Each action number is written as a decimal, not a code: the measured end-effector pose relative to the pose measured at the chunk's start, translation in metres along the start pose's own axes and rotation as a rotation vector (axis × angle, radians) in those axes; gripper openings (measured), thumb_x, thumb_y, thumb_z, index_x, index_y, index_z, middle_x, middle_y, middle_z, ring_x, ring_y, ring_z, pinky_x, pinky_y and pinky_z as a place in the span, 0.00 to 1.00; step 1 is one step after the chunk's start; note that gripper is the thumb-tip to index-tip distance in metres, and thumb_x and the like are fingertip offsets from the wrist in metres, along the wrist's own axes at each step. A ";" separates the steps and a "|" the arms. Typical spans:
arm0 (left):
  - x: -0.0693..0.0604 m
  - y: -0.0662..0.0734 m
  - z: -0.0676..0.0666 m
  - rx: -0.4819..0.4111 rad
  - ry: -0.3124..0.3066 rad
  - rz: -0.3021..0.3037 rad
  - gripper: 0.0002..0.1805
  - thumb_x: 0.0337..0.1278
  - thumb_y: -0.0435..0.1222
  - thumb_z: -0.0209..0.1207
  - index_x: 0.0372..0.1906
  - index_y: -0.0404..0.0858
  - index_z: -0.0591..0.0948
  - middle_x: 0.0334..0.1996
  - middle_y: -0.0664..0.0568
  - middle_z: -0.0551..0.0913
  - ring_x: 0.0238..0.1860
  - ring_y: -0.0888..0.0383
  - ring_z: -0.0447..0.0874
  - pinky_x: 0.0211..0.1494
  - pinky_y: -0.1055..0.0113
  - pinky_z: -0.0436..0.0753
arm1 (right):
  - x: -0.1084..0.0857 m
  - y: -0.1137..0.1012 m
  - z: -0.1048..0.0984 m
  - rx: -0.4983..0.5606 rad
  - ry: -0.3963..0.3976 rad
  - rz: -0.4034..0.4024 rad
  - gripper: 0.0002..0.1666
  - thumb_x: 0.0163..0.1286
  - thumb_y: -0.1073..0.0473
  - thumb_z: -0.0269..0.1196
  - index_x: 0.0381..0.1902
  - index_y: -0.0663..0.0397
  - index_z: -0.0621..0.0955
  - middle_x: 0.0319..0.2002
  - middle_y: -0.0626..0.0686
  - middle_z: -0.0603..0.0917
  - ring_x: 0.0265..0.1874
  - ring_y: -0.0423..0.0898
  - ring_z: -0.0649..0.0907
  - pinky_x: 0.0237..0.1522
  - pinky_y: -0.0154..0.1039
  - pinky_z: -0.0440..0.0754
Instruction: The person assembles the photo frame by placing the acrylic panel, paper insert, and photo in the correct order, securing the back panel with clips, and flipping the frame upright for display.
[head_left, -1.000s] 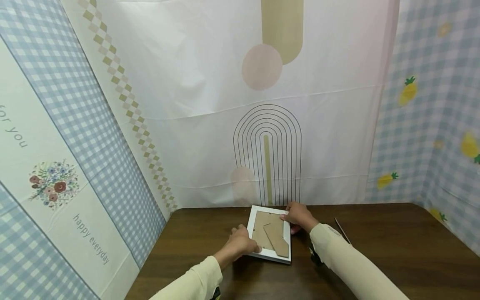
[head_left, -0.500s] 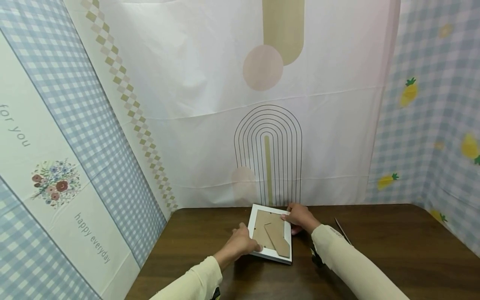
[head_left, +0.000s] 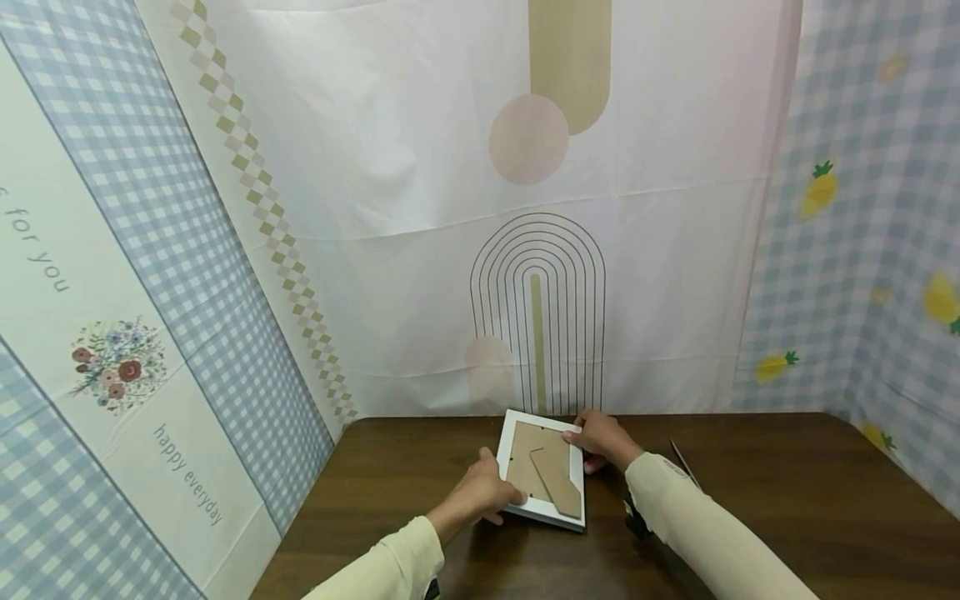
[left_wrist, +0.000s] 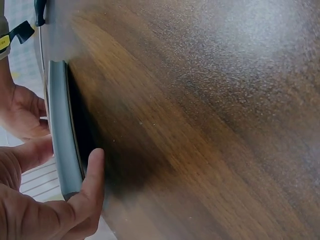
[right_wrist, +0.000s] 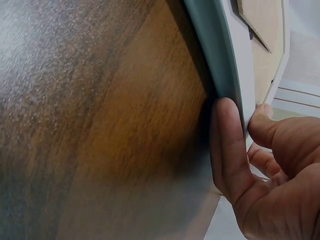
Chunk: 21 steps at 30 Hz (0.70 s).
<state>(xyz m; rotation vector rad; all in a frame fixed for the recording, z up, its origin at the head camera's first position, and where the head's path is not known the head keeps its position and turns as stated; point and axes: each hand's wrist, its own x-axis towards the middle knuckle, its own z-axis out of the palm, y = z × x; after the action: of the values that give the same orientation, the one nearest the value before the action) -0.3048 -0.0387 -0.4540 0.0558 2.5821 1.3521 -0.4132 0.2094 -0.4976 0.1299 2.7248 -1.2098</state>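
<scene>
A white picture frame [head_left: 543, 468] is held face down, showing a brown backing board [head_left: 528, 462] with a stand flap [head_left: 558, 487]. My left hand [head_left: 480, 492] grips its near left corner, thumb on the back and fingers beneath. My right hand [head_left: 603, 439] pinches the far right side, thumb above and fingers under the edge. In the left wrist view, the frame's grey-looking side [left_wrist: 62, 130] stands a little off the table with a dark gap below. The right wrist view shows the right thumb [right_wrist: 262, 122] against the rim. The front of the frame is hidden.
The brown wooden table [head_left: 405, 467] spreads around the frame. A thin rod [head_left: 684, 462] lies to the right, partly behind the right sleeve; the left wrist view shows its dark handle [left_wrist: 40, 12]. Printed cloth [head_left: 420, 317] hangs behind the table's back edge.
The head view has shifted slightly. Both hands keep their grip on the picture frame, and its place on the table stays nearly the same.
</scene>
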 end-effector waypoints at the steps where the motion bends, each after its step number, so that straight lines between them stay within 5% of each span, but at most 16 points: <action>1: 0.000 0.000 0.000 -0.007 -0.002 0.003 0.62 0.56 0.25 0.78 0.86 0.17 0.48 0.67 0.12 0.72 0.37 0.44 0.88 0.29 0.54 0.98 | -0.009 -0.006 -0.002 0.003 0.002 -0.002 0.22 0.82 0.53 0.72 0.59 0.65 0.80 0.40 0.60 0.82 0.18 0.46 0.87 0.21 0.38 0.91; 14: -0.005 0.006 -0.001 -0.042 0.004 0.008 0.64 0.57 0.23 0.79 0.87 0.19 0.46 0.72 0.11 0.66 0.36 0.46 0.88 0.31 0.54 0.98 | -0.015 -0.011 -0.001 0.024 -0.010 -0.002 0.23 0.85 0.56 0.68 0.63 0.70 0.79 0.41 0.61 0.84 0.25 0.49 0.87 0.22 0.39 0.91; 21: -0.004 0.005 -0.006 -0.070 0.000 0.026 0.61 0.57 0.22 0.78 0.85 0.16 0.48 0.60 0.19 0.75 0.36 0.47 0.88 0.33 0.52 0.99 | -0.002 -0.006 0.002 0.047 -0.011 0.000 0.24 0.85 0.56 0.67 0.66 0.70 0.78 0.44 0.65 0.85 0.23 0.51 0.88 0.22 0.41 0.93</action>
<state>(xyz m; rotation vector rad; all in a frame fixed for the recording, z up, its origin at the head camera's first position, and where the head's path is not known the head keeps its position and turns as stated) -0.3023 -0.0409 -0.4456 0.0785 2.5396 1.4509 -0.4118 0.2040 -0.4948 0.1289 2.6873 -1.2713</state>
